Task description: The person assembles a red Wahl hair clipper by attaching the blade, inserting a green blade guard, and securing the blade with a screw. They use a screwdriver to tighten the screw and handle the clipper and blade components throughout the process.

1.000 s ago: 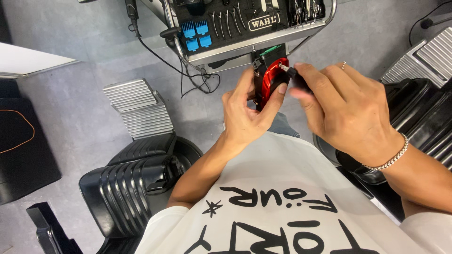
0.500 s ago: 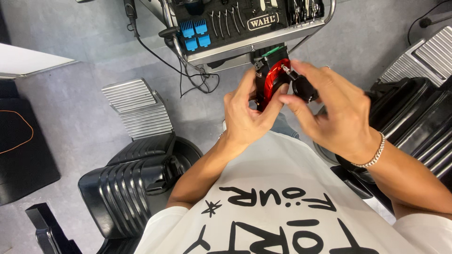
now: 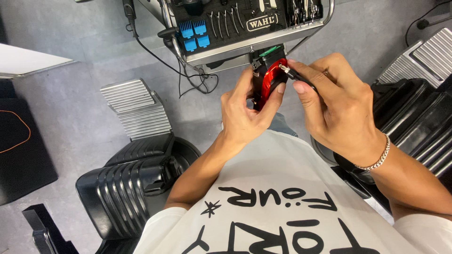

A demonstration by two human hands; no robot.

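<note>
Head view, looking down at two bare hands working over a grey floor. Left hand (image 3: 245, 110) is closed around a red and black hair clipper (image 3: 266, 80), thumb and fingers wrapped on its sides, holding it upright just in front of the metal tool cart (image 3: 245, 47). Right hand (image 3: 336, 101) pinches a thin black tool (image 3: 296, 77) between thumb and fingertips, its metal tip touching the clipper's upper face.

Risks, as judged from this pose: the tool tip rests on a small contact and could skid off the smooth red casing if pushed at an angle, scratching it or jabbing the left thumb lying close beside. The clipper is held in mid-air with nothing beneath it but the person's lap and the floor, so a loosened hold would drop it. Any small part freed here would likely fall out of sight.

Edges and room: the cart's front rim lies just behind the clipper, limiting forward motion. Black ribbed chairs (image 3: 127, 188) flank both sides lower down, and black cords (image 3: 188, 75) hang from the cart to the left. Open space remains directly below the hands and toward the body.
</note>
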